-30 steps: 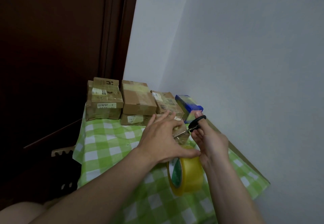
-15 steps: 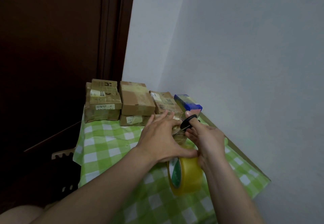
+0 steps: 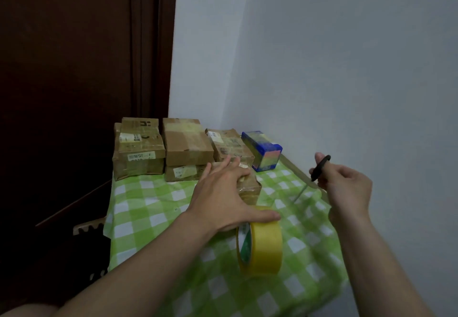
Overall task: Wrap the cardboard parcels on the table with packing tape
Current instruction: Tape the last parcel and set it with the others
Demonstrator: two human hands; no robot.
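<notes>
Spread straight, the left hand (image 3: 223,200) presses flat on the small parcel (image 3: 250,188) mid-table (image 3: 148,207), thumb touching the tape roll (image 3: 266,242) standing just in front. The right hand (image 3: 347,189) curls round scissors (image 3: 320,168) above the right edge. The parcel is probably light, stiff cardboard with slick taped faces, so grip its edges.

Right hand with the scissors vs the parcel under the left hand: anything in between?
Nothing visible. Only bare checked cloth lies between the right hand, holding the scissors, and the parcel. The left hand lies flat on top of the parcel, and the tape roll stands nearer the camera, off that line.
</notes>
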